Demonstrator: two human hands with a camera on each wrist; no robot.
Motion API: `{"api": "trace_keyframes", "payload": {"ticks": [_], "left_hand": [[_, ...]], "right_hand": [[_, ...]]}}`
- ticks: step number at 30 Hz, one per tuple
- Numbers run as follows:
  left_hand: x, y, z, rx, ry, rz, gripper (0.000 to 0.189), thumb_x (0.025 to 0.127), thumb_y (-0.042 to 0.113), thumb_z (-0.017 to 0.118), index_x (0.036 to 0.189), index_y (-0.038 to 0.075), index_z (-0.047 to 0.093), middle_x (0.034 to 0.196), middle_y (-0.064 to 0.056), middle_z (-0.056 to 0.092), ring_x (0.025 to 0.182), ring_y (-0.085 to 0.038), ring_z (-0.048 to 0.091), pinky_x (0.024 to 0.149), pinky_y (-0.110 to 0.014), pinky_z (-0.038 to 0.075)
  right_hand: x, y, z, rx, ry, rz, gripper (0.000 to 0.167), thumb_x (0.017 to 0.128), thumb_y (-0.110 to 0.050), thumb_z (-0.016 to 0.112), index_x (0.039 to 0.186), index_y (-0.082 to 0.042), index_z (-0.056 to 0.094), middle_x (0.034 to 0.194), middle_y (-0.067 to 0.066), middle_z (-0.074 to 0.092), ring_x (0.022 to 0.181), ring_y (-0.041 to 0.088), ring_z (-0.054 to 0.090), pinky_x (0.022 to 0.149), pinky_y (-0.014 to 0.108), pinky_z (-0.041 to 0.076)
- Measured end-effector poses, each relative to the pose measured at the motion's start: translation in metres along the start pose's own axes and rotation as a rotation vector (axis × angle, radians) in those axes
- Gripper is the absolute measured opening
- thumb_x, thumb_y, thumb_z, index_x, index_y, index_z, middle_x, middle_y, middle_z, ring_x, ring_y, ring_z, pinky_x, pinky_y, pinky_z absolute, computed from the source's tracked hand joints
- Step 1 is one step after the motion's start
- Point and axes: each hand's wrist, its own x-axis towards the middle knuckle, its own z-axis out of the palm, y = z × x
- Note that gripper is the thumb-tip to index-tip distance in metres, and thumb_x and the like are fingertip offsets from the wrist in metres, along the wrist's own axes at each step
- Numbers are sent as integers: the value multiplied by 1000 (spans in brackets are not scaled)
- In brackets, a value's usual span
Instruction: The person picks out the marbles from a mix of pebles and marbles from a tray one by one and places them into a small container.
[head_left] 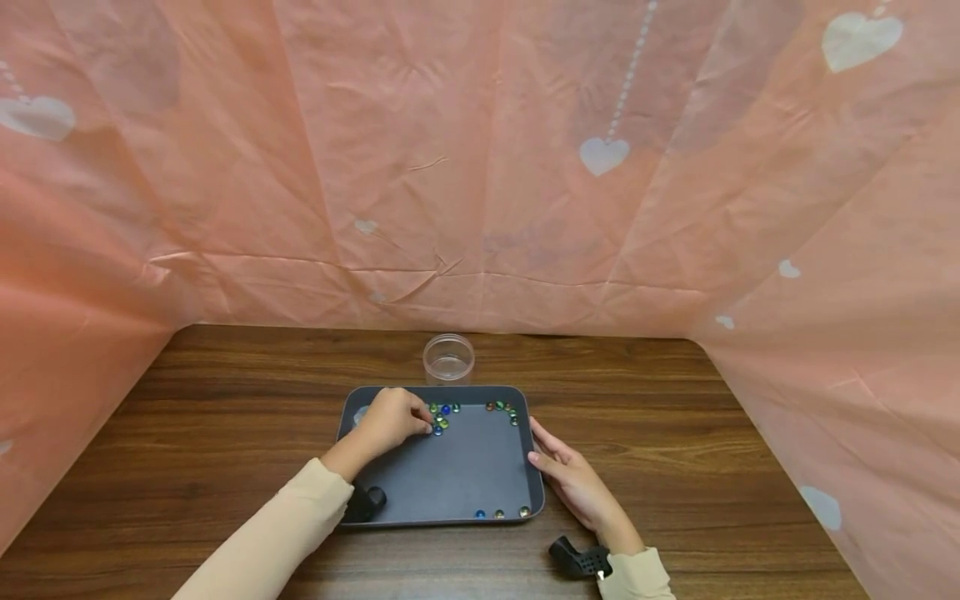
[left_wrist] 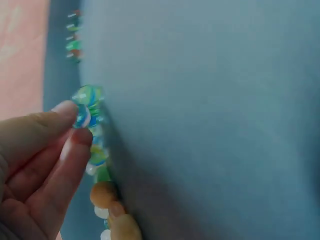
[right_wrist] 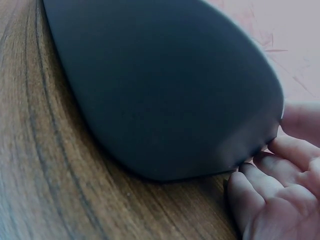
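Note:
A dark grey rectangular tray [head_left: 450,475] lies on the table with glass marbles inside. My left hand [head_left: 392,417] is over its far left part. Thumb and finger pinch a blue marble [left_wrist: 83,116], seen in the left wrist view, beside a row of other marbles [left_wrist: 98,154] along the tray wall. At the tray's right side, my right hand [head_left: 573,483] grips the edge, thumb at the rim and fingers curled against the outer wall [right_wrist: 175,100]. Part of the left-hand marble group is hidden behind the left hand in the head view.
Behind the tray stands a clear round plastic container [head_left: 448,360]. More marbles [head_left: 500,406] sit in the far right corner, and a few marbles [head_left: 499,514] lie along the near wall. A pink curtain [head_left: 480,167] encloses the wooden table [head_left: 645,400].

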Motion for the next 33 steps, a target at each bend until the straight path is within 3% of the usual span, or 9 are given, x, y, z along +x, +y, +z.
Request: {"api": "trace_keyframes", "payload": {"ticks": [4,7,12,14,17,20,24,30,33], "left_hand": [[1,-4,-9,-319,-25,-141,12,81,14,81,90,6,80,85,-4,78,74,-7,65,58,-22,44],[1,-5,-14,-563,-67,-246,22,85,17,77,102,3,78,95,-8,78,85,-14,73,64,-24,49],[3,-4,-16,-766,-105,-370,32,88,26,75,116,10,74,109,-7,77,101,-17,73,83,-37,47],[5,-5,-15,-843,-106,-353,34,91,23,72,121,6,71,112,-8,75,104,-16,72,92,-42,49],[9,-4,-13,-993,-101,-284,37,96,11,63,129,-7,61,109,-7,76,102,-12,72,101,-37,51],[13,-3,-12,-1135,-88,-230,39,98,1,57,133,-17,51,100,0,74,95,-6,71,94,-25,53],[19,1,-13,-1259,-42,-243,40,97,-2,57,134,-16,49,95,4,71,90,-5,70,88,-19,54],[27,6,-18,-1341,27,-280,36,97,-6,54,132,-14,52,95,2,70,89,-5,71,89,-20,54],[31,10,-20,-1303,53,-290,39,96,-4,58,133,-14,52,100,0,71,90,-5,71,89,-21,55]], "right_hand": [[-1,1,-1,-3,4,2,64,103,-10,50,157,2,17,166,16,11,151,27,12,100,4,34],[-1,1,-2,-11,12,2,63,103,-10,49,157,2,18,165,16,12,151,28,13,100,4,34],[-1,1,-2,-6,3,0,64,103,-10,49,157,1,18,165,15,11,152,28,12,101,4,33],[-1,1,-1,-1,-3,-4,64,103,-10,49,157,1,17,165,15,11,152,28,11,101,4,33],[-1,1,-1,8,-6,-9,64,103,-10,50,157,1,17,165,15,10,152,28,11,101,4,32],[-1,1,-1,17,-11,-12,64,103,-9,49,157,2,17,166,15,10,152,27,11,101,5,33],[-1,2,-1,20,-14,-16,64,102,-8,49,157,2,17,165,16,9,152,27,11,101,5,33],[-1,3,-3,11,-26,-26,64,103,-9,49,157,2,16,165,17,8,152,29,10,101,5,33],[-1,3,-3,12,-35,-28,65,103,-9,49,157,3,15,165,17,7,152,29,8,101,5,33]]}}
